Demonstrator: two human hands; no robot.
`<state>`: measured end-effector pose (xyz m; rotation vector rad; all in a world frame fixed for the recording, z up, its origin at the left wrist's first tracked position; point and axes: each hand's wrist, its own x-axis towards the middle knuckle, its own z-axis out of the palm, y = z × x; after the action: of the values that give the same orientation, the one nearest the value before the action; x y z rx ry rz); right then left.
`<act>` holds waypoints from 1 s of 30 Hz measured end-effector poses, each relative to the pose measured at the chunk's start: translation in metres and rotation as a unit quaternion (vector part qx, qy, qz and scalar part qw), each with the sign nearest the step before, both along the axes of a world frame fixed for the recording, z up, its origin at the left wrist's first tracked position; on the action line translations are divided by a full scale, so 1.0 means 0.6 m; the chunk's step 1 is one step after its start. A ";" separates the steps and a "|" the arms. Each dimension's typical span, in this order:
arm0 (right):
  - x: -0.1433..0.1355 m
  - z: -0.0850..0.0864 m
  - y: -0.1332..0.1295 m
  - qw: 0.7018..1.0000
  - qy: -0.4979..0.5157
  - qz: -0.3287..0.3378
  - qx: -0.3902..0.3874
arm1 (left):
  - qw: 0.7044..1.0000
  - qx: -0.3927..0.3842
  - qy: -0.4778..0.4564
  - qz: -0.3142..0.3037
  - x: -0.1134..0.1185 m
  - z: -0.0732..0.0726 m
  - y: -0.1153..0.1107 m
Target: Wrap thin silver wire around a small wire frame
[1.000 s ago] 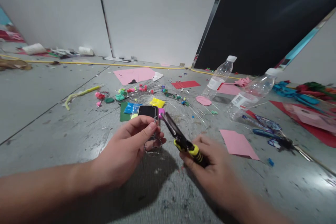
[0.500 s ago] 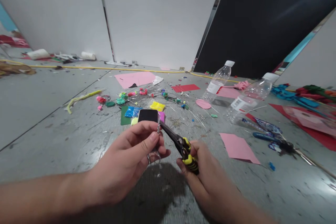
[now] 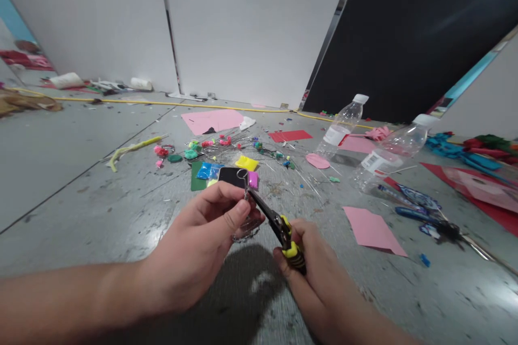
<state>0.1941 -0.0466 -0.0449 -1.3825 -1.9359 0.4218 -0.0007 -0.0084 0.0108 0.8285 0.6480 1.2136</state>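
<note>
Between the thumb and fingers of my left hand is pinched a piece of twisted silvery wire, with a small loop standing up above the fingertips. More bent wire hangs below the same fingers. My right hand is closed around the black and yellow handles of a pair of pliers. The pliers' dark, narrow jaws reach up and left to the wire at the left fingertips; whether they grip it I cannot tell. Just behind lies a phone-like black rectangle, with small blue packets and a yellow packet around it.
Two clear plastic bottles stand to the right, near pink paper and tools with blue handles. Colourful clay bits and thin wires lie beyond my hands. White panels and a black panel stand behind.
The wire's loop now shows above my left fingertips, and the wire below them has turned into fuller view. Both hands keep their grips. The view has shifted slightly left.
</note>
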 end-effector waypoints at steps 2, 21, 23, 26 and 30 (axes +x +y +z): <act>0.000 0.002 -0.002 1.000 0.008 0.006 -0.018 | 1.000 -0.001 0.004 0.005 0.000 -0.001 -0.001; 0.012 -0.003 -0.031 0.977 0.063 0.084 -0.183 | 0.976 0.098 0.172 0.089 -0.008 -0.012 0.002; 0.014 -0.002 -0.034 0.968 0.087 0.098 -0.214 | 0.978 0.097 0.168 0.080 -0.009 -0.010 0.001; 0.015 0.002 -0.038 0.955 0.116 0.112 -0.251 | 0.985 0.085 0.138 0.057 -0.008 -0.009 -0.002; 0.011 0.008 -0.044 0.932 0.147 0.085 -0.320 | 0.989 0.065 0.120 0.054 -0.005 -0.009 -0.004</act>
<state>0.2005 -0.0730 -0.0399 -1.4237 -1.7349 1.3579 -0.0040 -0.0107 0.0056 1.0711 0.8231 1.2758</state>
